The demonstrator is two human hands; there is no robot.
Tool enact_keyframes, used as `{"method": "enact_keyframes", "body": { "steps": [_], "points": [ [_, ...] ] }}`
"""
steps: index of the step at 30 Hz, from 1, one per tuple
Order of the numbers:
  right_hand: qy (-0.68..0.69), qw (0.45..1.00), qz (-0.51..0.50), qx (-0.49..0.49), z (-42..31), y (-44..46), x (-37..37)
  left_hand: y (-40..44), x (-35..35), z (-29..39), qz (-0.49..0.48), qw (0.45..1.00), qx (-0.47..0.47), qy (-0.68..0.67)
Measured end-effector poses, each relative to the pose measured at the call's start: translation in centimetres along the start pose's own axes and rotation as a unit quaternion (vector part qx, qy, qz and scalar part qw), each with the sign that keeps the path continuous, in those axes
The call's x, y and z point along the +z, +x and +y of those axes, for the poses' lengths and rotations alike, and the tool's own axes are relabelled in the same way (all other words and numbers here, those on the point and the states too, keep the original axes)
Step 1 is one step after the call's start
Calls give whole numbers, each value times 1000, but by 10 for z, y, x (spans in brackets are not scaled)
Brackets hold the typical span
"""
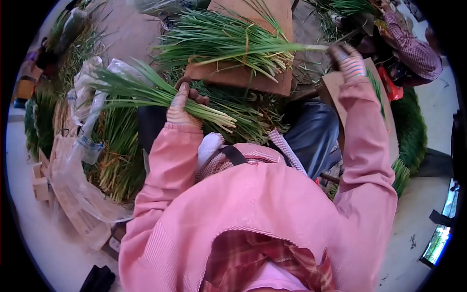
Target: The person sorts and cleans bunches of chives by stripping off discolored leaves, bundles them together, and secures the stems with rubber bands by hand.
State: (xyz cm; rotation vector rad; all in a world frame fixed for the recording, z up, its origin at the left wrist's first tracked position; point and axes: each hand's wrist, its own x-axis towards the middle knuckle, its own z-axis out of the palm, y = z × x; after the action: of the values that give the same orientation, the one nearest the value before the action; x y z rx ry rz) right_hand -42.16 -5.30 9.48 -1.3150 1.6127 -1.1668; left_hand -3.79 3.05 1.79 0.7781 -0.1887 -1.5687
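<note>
My left hand (186, 103), in a striped glove, is closed round a bunch of chives (141, 90). Their green tips point left, and the pale cut ends stick out to the right of my fist. Out to the right, my gloved right hand (347, 61) is a little blurred. Its fingers grip the pale ends of a few chive stalks (311, 47), whose leaves stretch left over a larger pile of chives (219, 36). That pile lies on a brown board (214, 74) in front of me.
Loose chives and trimmings (243, 104) lie below the board. At left, a plastic bag (80, 187) stands beside upright chives (116, 146). A second board (333, 92) is near my right arm, with chives heaped (408, 126) beyond. Another person's checked sleeve (413, 46) shows upper right.
</note>
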Motion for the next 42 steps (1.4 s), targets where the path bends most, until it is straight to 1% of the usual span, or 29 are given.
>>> {"method": "enact_keyframes", "body": {
  "steps": [1,3,5,7,9,11,12,14,15,17,19,21,23,24,25,27,28,29,30,31,32,33,34,35,37,38,40,41,42],
  "points": [
    [100,994,27,-37,-27,4,-10,-4,-2,-2,1,1000,2,-9],
    [117,983,100,-100,-102,-14,-8,-1,4,-3,41,999,23,9],
    [129,961,164,-182,-147,-25,-11,2,-2,-8,3,999,36,14],
    [170,937,191,-238,-171,-32,-17,-3,3,-9,-2,999,44,19],
    [171,919,174,-309,-174,-42,-9,-5,8,-11,33,999,39,-1],
    [120,952,131,-250,-150,-49,1,-7,11,-14,18,999,35,4],
    [126,951,120,-256,-131,-51,15,-12,17,-15,26,999,24,4],
    [148,958,86,-231,-65,-52,51,-19,26,-25,39,999,-8,10],
    [165,963,61,-205,-29,-55,68,-24,33,-28,52,997,-49,1],
    [165,986,-38,-1,6,-81,92,-23,29,-41,69,992,-109,11],
    [152,986,-42,48,42,-101,116,-16,17,-57,99,982,-155,51],
    [186,979,-36,74,47,-126,130,-16,17,-64,118,978,-167,51],
    [214,974,-54,54,38,-144,135,-11,20,-68,137,971,-172,91],
    [210,970,-90,85,35,-150,132,-8,19,-71,113,974,-154,120],
    [208,970,-103,76,37,-157,132,-3,21,-73,78,975,-151,146],
    [211,967,-130,67,45,-166,132,5,24,-77,74,961,-163,208],
    [181,966,-165,85,40,-171,127,4,38,-73,102,952,-190,215],
    [121,973,-192,47,39,-175,125,19,20,-84,51,956,-179,226],
    [138,963,-222,61,41,-177,125,34,3,-94,0,958,-166,235],
    [154,953,-251,73,44,-178,124,25,21,-86,31,950,-221,217],
    [184,940,-257,131,36,-174,122,18,28,-84,33,948,-225,223],
    [213,922,-261,188,30,-166,120,11,34,-83,34,954,-214,207],
    [231,931,-232,158,42,-158,126,7,37,-84,35,960,-203,191],
    [224,930,-232,177,39,-147,130,8,33,-86,35,958,-206,197],
    [244,902,-233,271,25,-130,138,11,23,-91,-54,950,-175,252],
    [247,901,-232,270,29,-126,147,8,24,-89,-66,955,-154,246],
    [378,864,-234,235,39,-120,167,4,27,-83,-53,964,-122,229],
    [380,863,-237,236,40,-118,173,2,27,-80,-39,973,-91,209],
    [384,866,-226,228,41,-118,178,2,26,-76,-16,966,-82,244]
  ]
}}
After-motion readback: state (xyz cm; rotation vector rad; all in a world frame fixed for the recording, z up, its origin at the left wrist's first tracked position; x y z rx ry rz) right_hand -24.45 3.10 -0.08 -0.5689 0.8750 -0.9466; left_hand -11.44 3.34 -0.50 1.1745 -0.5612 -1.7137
